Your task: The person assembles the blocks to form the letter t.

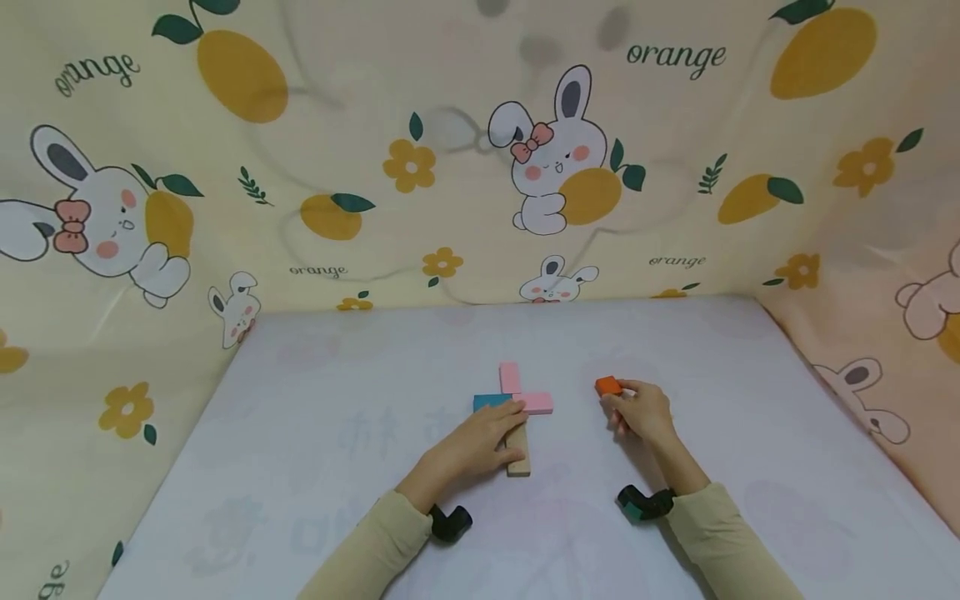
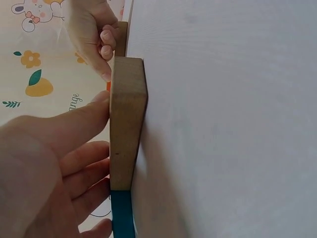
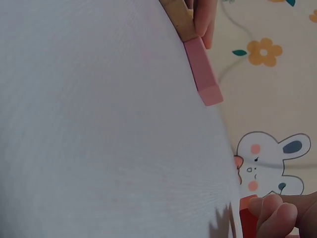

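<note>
White table (image 1: 315, 433), cartoon-rabbit cloth walls behind. My left hand (image 1: 480, 437) lies flat, fingers straight, on the tan wooden block (image 1: 519, 454), fingertips at the blue block (image 1: 489, 402) beside the pink L-piece (image 1: 525, 390). My right hand (image 1: 641, 412), well apart to the right, pinches the small orange block (image 1: 608, 385) on the table.

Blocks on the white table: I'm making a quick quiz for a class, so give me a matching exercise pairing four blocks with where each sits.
Things:
1. orange block
2. pink block
3. teal block
4. tan block

Places:
A. partly under the left hand, pointing toward the person
B. at the right hand fingertips
C. farthest back in the cluster
D. left side of the cluster

Pairs: 1-B, 2-C, 3-D, 4-A
</note>
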Tool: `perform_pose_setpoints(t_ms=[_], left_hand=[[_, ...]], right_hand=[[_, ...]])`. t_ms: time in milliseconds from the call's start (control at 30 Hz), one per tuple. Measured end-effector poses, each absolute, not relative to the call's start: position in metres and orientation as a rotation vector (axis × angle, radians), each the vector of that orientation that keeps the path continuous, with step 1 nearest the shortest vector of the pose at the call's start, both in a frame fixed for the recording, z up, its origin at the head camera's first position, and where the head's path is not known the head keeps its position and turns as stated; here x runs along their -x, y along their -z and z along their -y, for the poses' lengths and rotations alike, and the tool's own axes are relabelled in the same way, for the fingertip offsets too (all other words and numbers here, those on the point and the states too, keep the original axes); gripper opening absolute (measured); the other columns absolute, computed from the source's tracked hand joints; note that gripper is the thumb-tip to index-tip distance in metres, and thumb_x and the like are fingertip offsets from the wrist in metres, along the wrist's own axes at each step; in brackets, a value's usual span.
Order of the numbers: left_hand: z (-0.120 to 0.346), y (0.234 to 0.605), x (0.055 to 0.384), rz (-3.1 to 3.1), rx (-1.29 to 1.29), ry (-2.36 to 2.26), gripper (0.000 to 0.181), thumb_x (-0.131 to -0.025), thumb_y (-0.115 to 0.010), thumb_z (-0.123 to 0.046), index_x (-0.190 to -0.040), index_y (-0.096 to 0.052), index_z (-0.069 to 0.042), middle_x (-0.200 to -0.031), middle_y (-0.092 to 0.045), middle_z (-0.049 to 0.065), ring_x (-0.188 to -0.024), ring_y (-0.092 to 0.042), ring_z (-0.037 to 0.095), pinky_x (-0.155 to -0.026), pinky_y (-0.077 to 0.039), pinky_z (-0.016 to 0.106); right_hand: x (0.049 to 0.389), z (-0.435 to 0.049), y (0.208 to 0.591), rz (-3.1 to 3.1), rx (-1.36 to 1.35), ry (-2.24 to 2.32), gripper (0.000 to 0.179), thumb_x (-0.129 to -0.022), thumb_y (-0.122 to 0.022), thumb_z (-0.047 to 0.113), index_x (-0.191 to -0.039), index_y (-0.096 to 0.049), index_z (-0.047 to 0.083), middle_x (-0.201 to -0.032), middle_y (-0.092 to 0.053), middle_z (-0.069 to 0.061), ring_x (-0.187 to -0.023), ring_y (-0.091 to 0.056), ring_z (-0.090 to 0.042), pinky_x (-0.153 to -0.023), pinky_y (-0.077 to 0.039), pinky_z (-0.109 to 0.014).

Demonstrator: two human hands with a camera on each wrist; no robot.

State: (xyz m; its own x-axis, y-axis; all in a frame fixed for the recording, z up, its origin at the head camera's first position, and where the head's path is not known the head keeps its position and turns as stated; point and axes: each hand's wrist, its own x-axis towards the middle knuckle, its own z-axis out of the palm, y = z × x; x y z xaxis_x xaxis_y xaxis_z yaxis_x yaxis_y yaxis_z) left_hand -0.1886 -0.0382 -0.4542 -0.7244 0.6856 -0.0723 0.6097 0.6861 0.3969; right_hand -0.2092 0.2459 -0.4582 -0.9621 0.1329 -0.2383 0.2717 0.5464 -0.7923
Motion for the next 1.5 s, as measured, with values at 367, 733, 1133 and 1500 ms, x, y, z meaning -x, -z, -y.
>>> perform_pose_setpoints(t_ms=[367,733,1133,1500], left_hand=[[0.037,0.456,0.19,-2.687,-1.065,-0.518,0.058,-0.095,-0.06,-0.033,-0.145,-0.043,-0.008,-0.157,-0.037,0.006,-0.147,-0.035,0.022,-0.121,-0.031,0.044],[0.038,0.456,0.189,-2.672,-1.043,-0.535,0.059,-0.096,-0.058,-0.034,-0.147,-0.041,-0.01,-0.158,-0.034,0.004,-0.148,-0.032,0.02,-0.122,-0.029,0.043],[0.039,0.456,0.188,-2.686,-1.052,-0.493,0.06,-0.097,-0.056,-0.036,-0.148,-0.039,-0.01,-0.16,-0.03,0.004,-0.15,-0.029,0.02,-0.123,-0.028,0.043],[0.04,0.454,0.19,-2.681,-1.046,-0.501,0.058,-0.098,-0.055,-0.033,-0.148,-0.038,-0.009,-0.161,-0.028,0.005,-0.15,-0.026,0.022,-0.124,-0.026,0.042]], right_hand=[[0.205,-0.246,0.453,-2.656,-0.271,1.397,0.057,-0.094,-0.061,0.019,-0.139,-0.043,-0.011,-0.049,-0.055,0.01,-0.037,-0.049,-0.002,-0.041,-0.044,-0.017],[0.2,-0.244,0.452,-2.692,-0.231,1.372,0.054,-0.093,-0.062,0.017,-0.136,-0.045,-0.011,-0.049,-0.053,0.009,-0.037,-0.047,-0.002,-0.04,-0.044,-0.018],[0.195,-0.241,0.45,-2.704,-0.187,1.357,0.055,-0.092,-0.064,0.02,-0.136,-0.047,-0.011,-0.048,-0.054,0.01,-0.036,-0.047,-0.002,-0.041,-0.045,-0.019],[0.189,-0.239,0.452,-2.686,-0.151,1.364,0.052,-0.093,-0.062,0.016,-0.134,-0.048,-0.012,-0.049,-0.053,0.009,-0.037,-0.046,-0.002,-0.041,-0.043,-0.018]])
